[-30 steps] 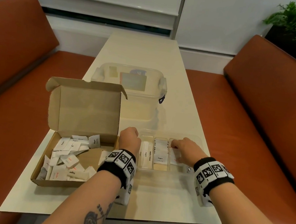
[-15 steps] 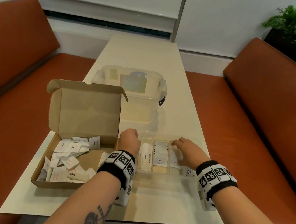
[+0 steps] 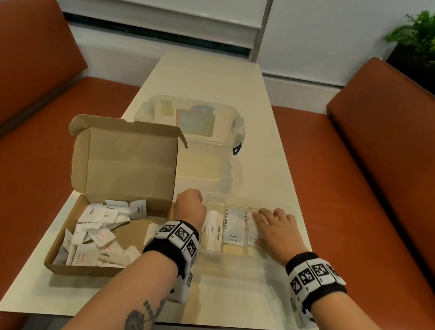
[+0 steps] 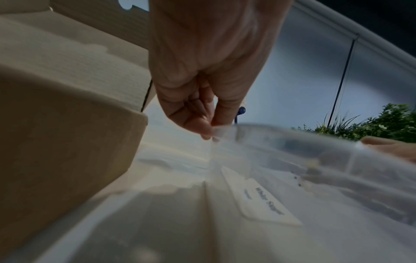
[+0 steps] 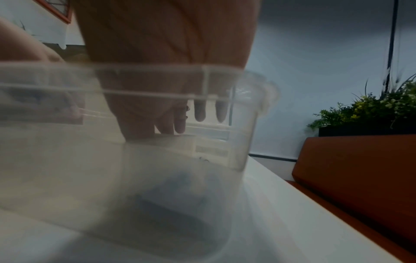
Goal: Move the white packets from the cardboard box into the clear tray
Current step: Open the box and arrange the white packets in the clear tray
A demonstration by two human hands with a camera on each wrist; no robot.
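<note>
Pinching the clear tray (image 3: 291, 212) rim, your left hand (image 3: 190, 208) steadies it; your right hand (image 3: 274, 232) presses flat on white packets (image 3: 234, 229) lying lengthwise away from you.

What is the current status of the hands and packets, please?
Left hand pinches clear tray rim. Right hand flat in right compartment. Many white packets remain in cardboard box.

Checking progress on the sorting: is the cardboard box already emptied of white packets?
No, the cardboard box still holds a heap of white packets.
</note>
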